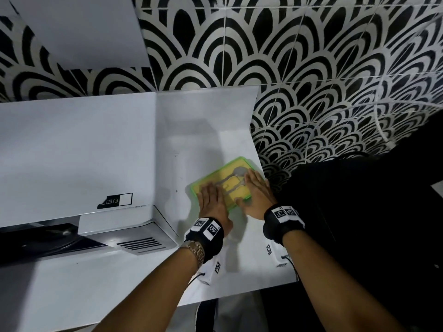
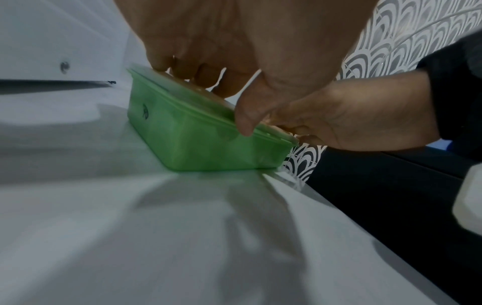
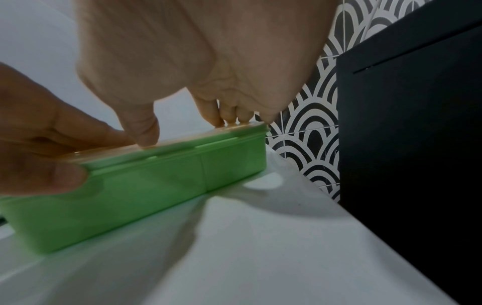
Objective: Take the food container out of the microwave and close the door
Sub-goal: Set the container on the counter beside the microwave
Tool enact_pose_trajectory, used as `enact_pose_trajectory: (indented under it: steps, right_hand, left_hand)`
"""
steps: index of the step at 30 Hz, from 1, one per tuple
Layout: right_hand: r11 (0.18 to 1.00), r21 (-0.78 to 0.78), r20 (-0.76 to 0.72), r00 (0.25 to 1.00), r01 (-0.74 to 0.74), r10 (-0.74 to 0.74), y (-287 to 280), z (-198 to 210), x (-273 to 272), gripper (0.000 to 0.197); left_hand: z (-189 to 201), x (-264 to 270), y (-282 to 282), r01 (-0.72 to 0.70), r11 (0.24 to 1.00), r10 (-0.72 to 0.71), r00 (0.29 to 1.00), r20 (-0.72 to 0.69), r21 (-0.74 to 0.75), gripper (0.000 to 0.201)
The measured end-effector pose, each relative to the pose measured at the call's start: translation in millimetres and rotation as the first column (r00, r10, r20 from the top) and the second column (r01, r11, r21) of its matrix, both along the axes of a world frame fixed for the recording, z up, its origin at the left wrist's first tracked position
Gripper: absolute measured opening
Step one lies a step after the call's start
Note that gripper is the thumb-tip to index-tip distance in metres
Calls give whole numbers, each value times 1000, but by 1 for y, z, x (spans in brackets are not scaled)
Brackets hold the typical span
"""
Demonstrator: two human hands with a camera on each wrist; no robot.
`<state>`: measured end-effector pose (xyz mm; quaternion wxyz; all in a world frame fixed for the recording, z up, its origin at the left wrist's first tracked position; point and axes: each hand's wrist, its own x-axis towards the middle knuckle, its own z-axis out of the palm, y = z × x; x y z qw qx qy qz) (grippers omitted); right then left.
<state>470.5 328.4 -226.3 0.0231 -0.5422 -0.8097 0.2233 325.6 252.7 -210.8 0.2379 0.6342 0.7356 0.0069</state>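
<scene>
A green food container [image 1: 230, 179] with a yellowish lid sits on the white counter [image 1: 134, 274], right of the white microwave [image 1: 72, 152]. My left hand [image 1: 212, 198] rests on the left part of the lid. Its fingertips touch the top and its thumb [image 2: 245, 121] hangs over the near rim of the container [image 2: 198, 142]. On the right part of the lid lies my right hand [image 1: 255, 190], with fingertips [image 3: 229, 120] at the far edge and the thumb [image 3: 146, 132] on the near edge of the container [image 3: 146, 185]. Neither hand wraps around the box.
A dark gap [image 1: 36, 243] shows along the microwave's front at lower left, beside a vented grey panel [image 1: 141, 244]. A black surface [image 1: 359, 212] borders the counter on the right. Black-and-white patterned tiles [image 1: 311, 80] cover the wall behind. A white panel stands behind the container.
</scene>
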Motion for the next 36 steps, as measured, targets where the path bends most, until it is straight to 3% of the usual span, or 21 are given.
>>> enact_pose_trajectory:
  steps: [19, 28, 36]
  right_hand:
    - [1000, 26, 37, 999, 8, -9, 6, 11, -12, 85]
    - [992, 127, -175, 984, 6, 16, -37, 19, -9, 80]
    - [997, 33, -192, 978, -74, 79, -111, 25, -3, 76]
  left_hand:
    - [9, -6, 5, -35, 999, 34, 999, 42, 37, 90]
    - [18, 0, -28, 42, 986, -57, 995, 86, 163, 91]
    - [9, -19, -108, 26, 984, -39, 997, 69, 178, 85]
